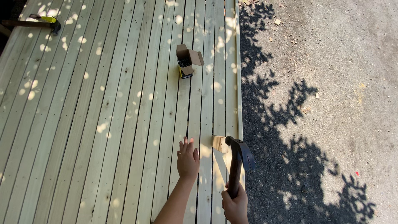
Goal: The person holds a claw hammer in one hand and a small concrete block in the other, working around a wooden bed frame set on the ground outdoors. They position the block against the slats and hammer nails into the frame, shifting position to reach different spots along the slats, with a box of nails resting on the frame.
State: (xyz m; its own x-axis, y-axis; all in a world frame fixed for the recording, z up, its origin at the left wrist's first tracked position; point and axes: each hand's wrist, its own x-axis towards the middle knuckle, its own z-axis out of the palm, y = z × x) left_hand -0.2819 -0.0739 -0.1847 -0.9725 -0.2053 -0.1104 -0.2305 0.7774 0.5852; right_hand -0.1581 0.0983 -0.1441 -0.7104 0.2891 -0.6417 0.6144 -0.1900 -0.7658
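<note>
Nailing step, I judge: right hand (235, 204), fingers wrapped on the hammer (237, 159) handle, head raised over the deck board (207, 108) edge. Left hand (188, 159) flat, fingers spread, empty. Next: a square blow; nail not visible

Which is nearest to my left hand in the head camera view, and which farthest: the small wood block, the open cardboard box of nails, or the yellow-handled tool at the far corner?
From the left hand:
1. Small wood block, just to its right, at the deck edge.
2. Open cardboard box of nails, ahead on the boards.
3. Yellow-handled tool, far top-left corner.
</note>
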